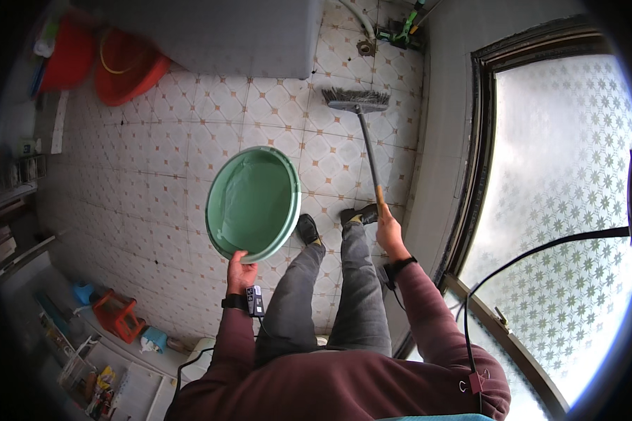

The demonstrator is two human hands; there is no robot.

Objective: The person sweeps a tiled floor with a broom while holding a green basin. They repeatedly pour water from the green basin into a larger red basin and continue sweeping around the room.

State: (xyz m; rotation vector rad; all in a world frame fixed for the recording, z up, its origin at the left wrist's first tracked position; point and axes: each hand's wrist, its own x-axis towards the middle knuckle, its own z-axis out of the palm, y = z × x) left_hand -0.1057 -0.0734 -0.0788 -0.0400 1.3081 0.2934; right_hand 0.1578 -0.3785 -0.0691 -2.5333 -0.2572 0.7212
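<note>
My left hand grips the near rim of a green plastic basin, its thumb and fingers pinching the edge. The basin is tilted, so its inside faces up towards me, and some wet-looking streaks show on its wall. In my right hand is the orange-and-grey handle of a broom. The broom's dark bristled head lies on the tiled floor ahead of me, bristles pointing away.
Red plastic tubs stand at the far left beside a large grey appliance. A floor drain with a hose is at the top. To the right is a frosted window. A red stool sits at lower left.
</note>
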